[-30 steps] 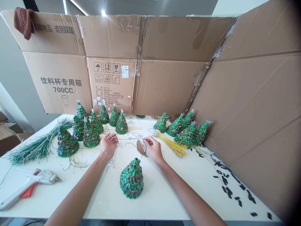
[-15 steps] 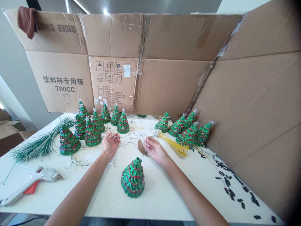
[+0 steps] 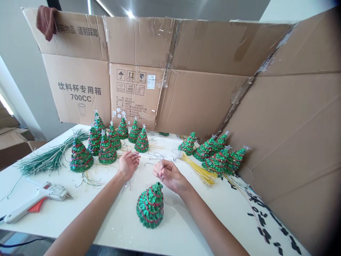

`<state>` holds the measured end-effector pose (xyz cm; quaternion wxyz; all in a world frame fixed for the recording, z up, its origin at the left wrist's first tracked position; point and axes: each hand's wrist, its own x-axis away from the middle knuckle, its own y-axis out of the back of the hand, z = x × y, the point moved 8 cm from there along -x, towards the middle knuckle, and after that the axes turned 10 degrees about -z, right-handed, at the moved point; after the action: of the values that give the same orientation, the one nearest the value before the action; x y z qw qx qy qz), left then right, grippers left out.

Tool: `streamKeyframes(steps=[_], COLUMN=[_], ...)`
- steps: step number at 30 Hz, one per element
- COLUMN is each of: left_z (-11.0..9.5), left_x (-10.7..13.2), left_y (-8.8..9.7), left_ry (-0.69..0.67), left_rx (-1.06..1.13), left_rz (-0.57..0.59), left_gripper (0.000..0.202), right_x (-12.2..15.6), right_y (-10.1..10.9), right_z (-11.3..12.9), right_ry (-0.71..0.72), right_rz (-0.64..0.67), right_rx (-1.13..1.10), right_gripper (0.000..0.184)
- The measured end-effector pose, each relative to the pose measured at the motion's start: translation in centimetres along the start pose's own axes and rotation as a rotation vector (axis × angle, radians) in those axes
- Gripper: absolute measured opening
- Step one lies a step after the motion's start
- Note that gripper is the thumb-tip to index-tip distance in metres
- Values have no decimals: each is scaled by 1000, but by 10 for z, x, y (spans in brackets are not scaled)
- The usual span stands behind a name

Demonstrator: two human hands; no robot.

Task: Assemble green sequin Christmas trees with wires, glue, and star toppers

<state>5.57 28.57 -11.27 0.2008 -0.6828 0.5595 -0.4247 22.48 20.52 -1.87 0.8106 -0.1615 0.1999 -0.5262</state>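
My left hand (image 3: pixel 129 165) is palm up, thumb and forefinger together at a thin wire (image 3: pixel 147 156), the other fingers loosely curled. The wire stretches across toward my right hand (image 3: pixel 170 175), whose thumb and fingers pinch a thin curved strand. Whether both hands hold one and the same strand is hard to tell. Just below my hands stands a small green Christmas tree ornament (image 3: pixel 150 206) with red garland and a bare, starless tip. Several similar trees with clear stars on top, such as one tree (image 3: pixel 141 139), stand behind my left hand.
On the left lie a white glue gun (image 3: pixel 48 197) and a bundle of green wires (image 3: pixel 50 156). A yellow wire bundle (image 3: pixel 201 170) and more trees (image 3: pixel 217 160) lie on the right, with black scraps (image 3: pixel 263 222) near that edge. Cardboard walls (image 3: pixel 202 96) enclose the back and right side.
My right hand has turned and drawn slightly nearer, its fingers curling in. A brown piece seen beside it is now hidden. The camera view has shifted a little; my left hand keeps its pose.
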Motion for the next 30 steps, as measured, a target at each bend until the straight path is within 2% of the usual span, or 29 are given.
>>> streamKeyframes(steps=[7,18,25,30], left_z=[4,4,8,9], left_x=[-2,0,0,-1], left_y=[1,1,0,0], left_ry=[9,-19,-22,-27], left_rx=[-23,-56,-71,-68], left_rz=[31,29,27,34], left_gripper=[26,27,26,27], right_x=[10,25,28,34], right_y=[-18,-10,-13,-21], right_z=[4,5,17,33], right_ry=[29,87,208,341], right_rz=[-23,-56,-33,15], right_rx=[46,124,205,346], right_gripper=[35,26,15,8])
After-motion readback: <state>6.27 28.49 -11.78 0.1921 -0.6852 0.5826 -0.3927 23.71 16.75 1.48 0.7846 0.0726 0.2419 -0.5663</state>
